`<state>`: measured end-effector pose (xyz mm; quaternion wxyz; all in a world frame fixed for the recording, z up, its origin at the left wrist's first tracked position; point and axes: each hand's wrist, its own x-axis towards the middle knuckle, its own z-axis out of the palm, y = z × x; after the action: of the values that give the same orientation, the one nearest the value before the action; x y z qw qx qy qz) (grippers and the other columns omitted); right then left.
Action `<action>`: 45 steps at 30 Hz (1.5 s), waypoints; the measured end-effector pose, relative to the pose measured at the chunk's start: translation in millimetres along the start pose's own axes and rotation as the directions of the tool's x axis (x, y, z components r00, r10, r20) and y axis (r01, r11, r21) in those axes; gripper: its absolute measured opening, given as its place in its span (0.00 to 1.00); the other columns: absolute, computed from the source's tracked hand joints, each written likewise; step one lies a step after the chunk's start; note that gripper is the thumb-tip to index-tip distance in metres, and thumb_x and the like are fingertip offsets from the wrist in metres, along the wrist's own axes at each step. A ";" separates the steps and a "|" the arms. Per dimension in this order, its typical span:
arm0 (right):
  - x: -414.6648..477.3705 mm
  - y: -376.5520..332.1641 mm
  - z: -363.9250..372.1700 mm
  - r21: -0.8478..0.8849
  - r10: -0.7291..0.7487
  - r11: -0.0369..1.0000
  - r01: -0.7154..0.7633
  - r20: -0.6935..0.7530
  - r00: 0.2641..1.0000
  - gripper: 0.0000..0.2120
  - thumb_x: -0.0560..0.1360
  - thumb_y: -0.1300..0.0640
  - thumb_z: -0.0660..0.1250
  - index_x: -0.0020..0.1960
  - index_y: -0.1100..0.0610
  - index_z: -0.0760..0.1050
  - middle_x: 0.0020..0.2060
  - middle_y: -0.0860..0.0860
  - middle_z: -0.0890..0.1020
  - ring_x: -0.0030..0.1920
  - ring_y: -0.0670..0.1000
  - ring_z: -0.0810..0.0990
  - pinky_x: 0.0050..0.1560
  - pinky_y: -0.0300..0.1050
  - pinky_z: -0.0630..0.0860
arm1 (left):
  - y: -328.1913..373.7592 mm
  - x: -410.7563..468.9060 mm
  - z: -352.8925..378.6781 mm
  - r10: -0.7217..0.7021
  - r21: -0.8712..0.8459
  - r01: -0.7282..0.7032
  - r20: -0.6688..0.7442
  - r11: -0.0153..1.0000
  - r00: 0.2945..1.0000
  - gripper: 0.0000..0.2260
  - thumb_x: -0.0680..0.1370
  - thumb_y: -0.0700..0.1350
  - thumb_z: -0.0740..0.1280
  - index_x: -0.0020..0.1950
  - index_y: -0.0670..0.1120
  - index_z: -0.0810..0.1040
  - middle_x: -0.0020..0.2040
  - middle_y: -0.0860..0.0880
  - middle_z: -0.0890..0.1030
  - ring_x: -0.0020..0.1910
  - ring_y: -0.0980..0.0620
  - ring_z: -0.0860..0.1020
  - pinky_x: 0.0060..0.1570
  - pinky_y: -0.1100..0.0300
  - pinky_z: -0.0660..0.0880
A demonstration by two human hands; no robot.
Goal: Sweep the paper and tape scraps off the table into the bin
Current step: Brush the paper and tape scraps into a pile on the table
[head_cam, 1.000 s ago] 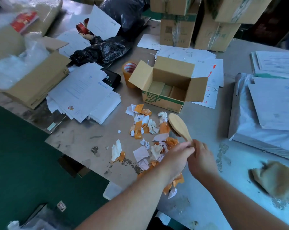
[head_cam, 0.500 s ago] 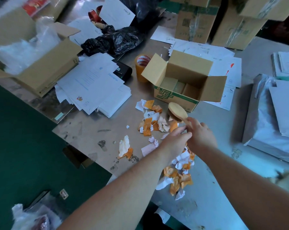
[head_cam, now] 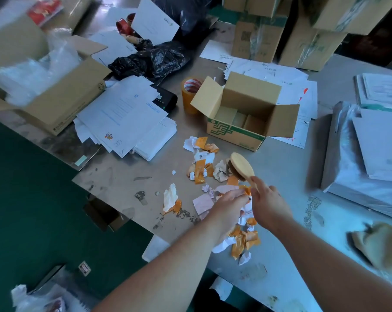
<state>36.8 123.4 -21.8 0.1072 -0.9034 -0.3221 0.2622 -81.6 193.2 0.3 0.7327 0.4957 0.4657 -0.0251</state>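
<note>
Wooden brush (head_cam: 241, 166) in clenched right grip (head_cam: 268, 203), scraps (head_cam: 200, 174) under flat left grip (head_cam: 230, 202)

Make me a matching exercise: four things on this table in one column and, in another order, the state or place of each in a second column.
Things:
1. brush
2. tape roll
3. small box
4. black bag

States or places:
A. open, flaps spread
B. crumpled, beyond the papers
C. held by the right hand
D. orange, standing upright

Pairs: 1-C, 2-D, 3-A, 4-B.
</note>
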 end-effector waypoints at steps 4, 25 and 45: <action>-15.4 -4.3 1.6 -0.003 0.032 0.999 -0.032 -0.023 0.999 0.15 0.85 0.45 0.47 0.71 0.37 0.60 0.55 0.57 0.75 0.52 0.64 0.79 0.52 0.60 0.78 | -3.8 -5.3 -12.6 -0.018 0.017 0.019 -0.059 1.000 0.998 0.14 0.82 0.54 0.62 0.64 0.55 0.80 0.59 0.55 0.83 0.55 0.55 0.81 0.52 0.58 0.76; 27.8 -121.0 11.8 -0.070 -0.138 0.989 0.133 -0.068 0.988 0.17 0.86 0.48 0.50 0.74 0.39 0.62 0.55 0.57 0.74 0.55 0.63 0.76 0.57 0.59 0.75 | -50.9 1.4 -204.7 0.087 0.518 0.378 -0.668 0.767 0.739 0.20 0.79 0.53 0.61 0.69 0.50 0.75 0.71 0.46 0.72 0.68 0.41 0.72 0.64 0.45 0.73; 17.2 -128.9 23.3 -0.227 -0.017 0.973 0.036 0.083 0.996 0.19 0.85 0.52 0.49 0.74 0.42 0.61 0.60 0.59 0.73 0.57 0.64 0.77 0.57 0.59 0.76 | -76.6 8.6 -239.8 -0.095 0.807 0.444 -0.444 0.389 0.891 0.42 0.81 0.60 0.60 0.85 0.44 0.40 0.85 0.42 0.40 0.83 0.35 0.45 0.79 0.45 0.57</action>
<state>-32.4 234.2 -1.7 -0.0067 -0.8941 -0.3661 0.2581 -272.6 337.8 -77.6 0.2561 0.7186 0.5700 -0.3051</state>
